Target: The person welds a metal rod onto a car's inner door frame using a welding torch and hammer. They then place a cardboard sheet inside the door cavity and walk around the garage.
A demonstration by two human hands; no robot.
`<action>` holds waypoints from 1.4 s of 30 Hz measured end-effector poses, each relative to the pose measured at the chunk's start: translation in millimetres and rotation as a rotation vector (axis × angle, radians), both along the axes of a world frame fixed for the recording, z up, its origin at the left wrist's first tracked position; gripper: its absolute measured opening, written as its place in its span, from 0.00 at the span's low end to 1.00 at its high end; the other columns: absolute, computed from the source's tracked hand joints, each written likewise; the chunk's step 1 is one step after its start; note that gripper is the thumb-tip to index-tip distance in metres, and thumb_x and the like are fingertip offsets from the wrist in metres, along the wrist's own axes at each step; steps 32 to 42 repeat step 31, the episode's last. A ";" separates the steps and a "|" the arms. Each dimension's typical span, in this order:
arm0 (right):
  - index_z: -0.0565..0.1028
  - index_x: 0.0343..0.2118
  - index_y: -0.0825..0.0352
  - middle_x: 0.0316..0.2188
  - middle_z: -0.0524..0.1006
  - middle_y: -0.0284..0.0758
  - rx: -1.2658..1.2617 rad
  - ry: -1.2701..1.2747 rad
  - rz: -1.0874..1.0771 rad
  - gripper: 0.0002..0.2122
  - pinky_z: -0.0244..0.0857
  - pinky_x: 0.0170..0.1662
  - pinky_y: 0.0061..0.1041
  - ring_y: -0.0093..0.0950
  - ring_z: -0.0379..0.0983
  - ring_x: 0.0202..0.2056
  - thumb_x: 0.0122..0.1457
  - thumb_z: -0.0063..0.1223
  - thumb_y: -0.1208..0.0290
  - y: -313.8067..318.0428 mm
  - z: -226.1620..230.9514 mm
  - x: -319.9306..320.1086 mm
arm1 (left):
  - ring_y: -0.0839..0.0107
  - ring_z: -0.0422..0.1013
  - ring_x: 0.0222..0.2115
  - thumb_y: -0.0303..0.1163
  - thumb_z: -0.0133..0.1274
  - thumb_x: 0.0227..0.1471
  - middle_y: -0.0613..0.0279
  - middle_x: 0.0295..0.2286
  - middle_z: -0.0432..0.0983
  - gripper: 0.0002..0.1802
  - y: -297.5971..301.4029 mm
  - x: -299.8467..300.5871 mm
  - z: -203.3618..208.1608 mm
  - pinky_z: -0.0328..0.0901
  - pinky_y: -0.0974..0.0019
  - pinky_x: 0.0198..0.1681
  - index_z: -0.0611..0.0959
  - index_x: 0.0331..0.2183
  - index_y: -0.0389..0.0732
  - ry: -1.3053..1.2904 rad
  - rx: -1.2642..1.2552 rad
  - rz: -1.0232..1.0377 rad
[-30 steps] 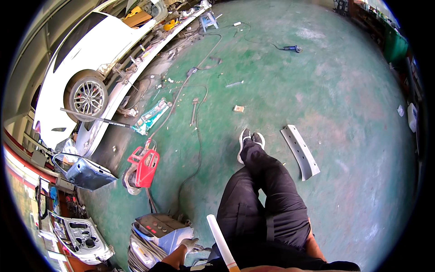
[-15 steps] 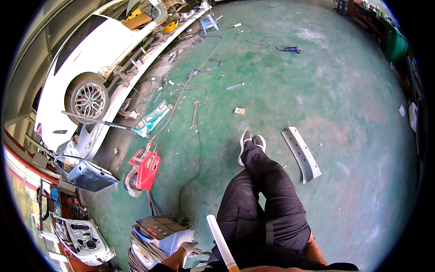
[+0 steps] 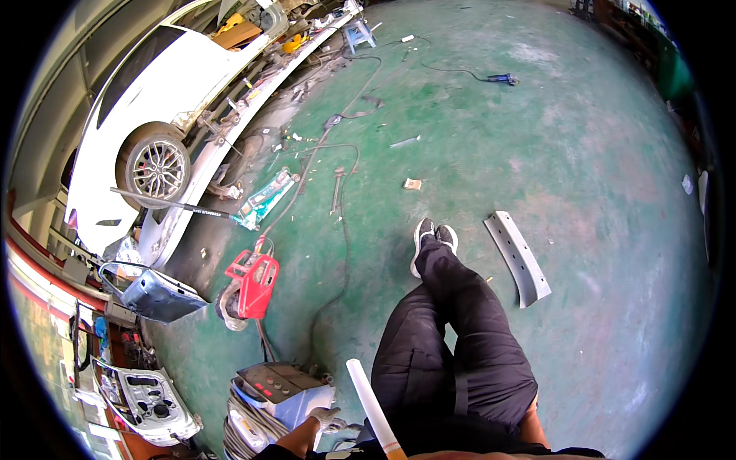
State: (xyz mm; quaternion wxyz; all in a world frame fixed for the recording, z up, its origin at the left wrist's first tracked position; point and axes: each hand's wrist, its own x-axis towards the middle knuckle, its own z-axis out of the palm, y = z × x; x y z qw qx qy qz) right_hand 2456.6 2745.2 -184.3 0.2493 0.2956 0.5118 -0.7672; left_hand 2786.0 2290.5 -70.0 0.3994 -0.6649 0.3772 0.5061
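My left hand (image 3: pixel 325 415), in a pale glove, rests low in the picture at the right side of a blue-grey wheeled machine (image 3: pixel 295 406) with a dark control panel. Its fingers look stretched out, and I see nothing held in them. Of my right arm, only the forearm (image 3: pixel 533 426) shows, beside my right thigh; the hand itself is hidden. A white cigarette (image 3: pixel 369 405) with an orange filter juts up from the lower edge, held by neither hand. My legs (image 3: pixel 452 330), in black trousers, stretch forward with the shoes together on the green floor.
A curved grey metal panel (image 3: pixel 517 259) lies right of my legs. Left are a red handled tool (image 3: pixel 257 285), a teal floor jack (image 3: pixel 264 201), a dark car door (image 3: pixel 162 295) and a white car (image 3: pixel 126 123). Cables (image 3: pixel 346 253) cross the floor; an angle grinder (image 3: pixel 502 79) lies far off.
The whole scene has shifted slightly to the right in the picture, as the head turned a little. My left hand stays beside the machine, and the objects on the floor have not moved.
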 end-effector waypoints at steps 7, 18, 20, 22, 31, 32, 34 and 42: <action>0.77 0.50 0.72 0.50 0.79 0.44 -0.047 -0.010 -0.019 0.16 0.71 0.54 0.36 0.36 0.76 0.51 0.66 0.48 0.67 9.8 6.4 8.9 | 0.51 0.37 0.73 0.59 0.30 0.70 0.52 0.73 0.36 0.40 -24.2 48.4 -66.5 0.39 0.57 0.72 0.55 0.69 0.37 0.038 0.198 0.315; 0.79 0.43 0.74 0.44 0.80 0.44 0.500 0.302 0.422 0.12 0.74 0.47 0.32 0.32 0.78 0.47 0.61 0.54 0.70 80.3 109.5 47.6 | 0.50 0.47 0.70 0.54 0.35 0.70 0.45 0.71 0.47 0.38 -31.5 80.3 -89.7 0.47 0.57 0.69 0.60 0.64 0.31 0.094 0.108 0.382; 0.80 0.40 0.74 0.40 0.81 0.43 0.827 0.355 0.712 0.12 0.74 0.43 0.29 0.29 0.78 0.44 0.56 0.61 0.71 94.1 135.6 50.7 | 0.40 0.55 0.66 0.51 0.41 0.70 0.38 0.67 0.58 0.37 -35.7 66.6 -94.8 0.53 0.54 0.67 0.62 0.61 0.24 0.116 0.027 0.431; 0.80 0.39 0.74 0.37 0.82 0.41 0.786 0.127 0.908 0.14 0.74 0.40 0.26 0.26 0.78 0.41 0.53 0.65 0.70 133.6 126.6 44.0 | 0.46 0.50 0.69 0.53 0.36 0.71 0.45 0.71 0.48 0.33 -23.4 47.6 -85.7 0.45 0.53 0.71 0.62 0.63 0.36 0.084 0.101 0.441; 0.79 0.56 0.63 0.50 0.83 0.38 0.394 0.067 1.706 0.24 0.68 0.57 0.30 0.26 0.78 0.48 0.56 0.66 0.64 96.9 74.4 -45.8 | 0.46 0.54 0.68 0.59 0.53 0.62 0.46 0.68 0.58 0.40 -28.3 56.9 -95.5 0.50 0.50 0.69 0.64 0.61 0.38 0.190 -0.071 0.216; 0.79 0.56 0.63 0.50 0.83 0.38 0.394 0.067 1.706 0.24 0.68 0.57 0.30 0.26 0.78 0.48 0.56 0.66 0.64 96.9 74.4 -45.8 | 0.46 0.54 0.68 0.59 0.53 0.62 0.46 0.68 0.58 0.40 -28.3 56.9 -95.5 0.50 0.50 0.69 0.64 0.61 0.38 0.190 -0.071 0.216; 0.79 0.56 0.63 0.50 0.83 0.38 0.394 0.067 1.706 0.24 0.68 0.57 0.30 0.26 0.78 0.48 0.56 0.66 0.64 96.9 74.4 -45.8 | 0.46 0.54 0.68 0.59 0.53 0.62 0.46 0.68 0.58 0.40 -28.3 56.9 -95.5 0.50 0.50 0.69 0.64 0.61 0.38 0.190 -0.071 0.216; 0.79 0.56 0.63 0.50 0.83 0.38 0.394 0.067 1.706 0.24 0.68 0.57 0.30 0.26 0.78 0.48 0.56 0.66 0.64 96.9 74.4 -45.8 | 0.46 0.54 0.68 0.59 0.53 0.62 0.46 0.68 0.58 0.40 -28.3 56.9 -95.5 0.50 0.50 0.69 0.64 0.61 0.38 0.190 -0.071 0.216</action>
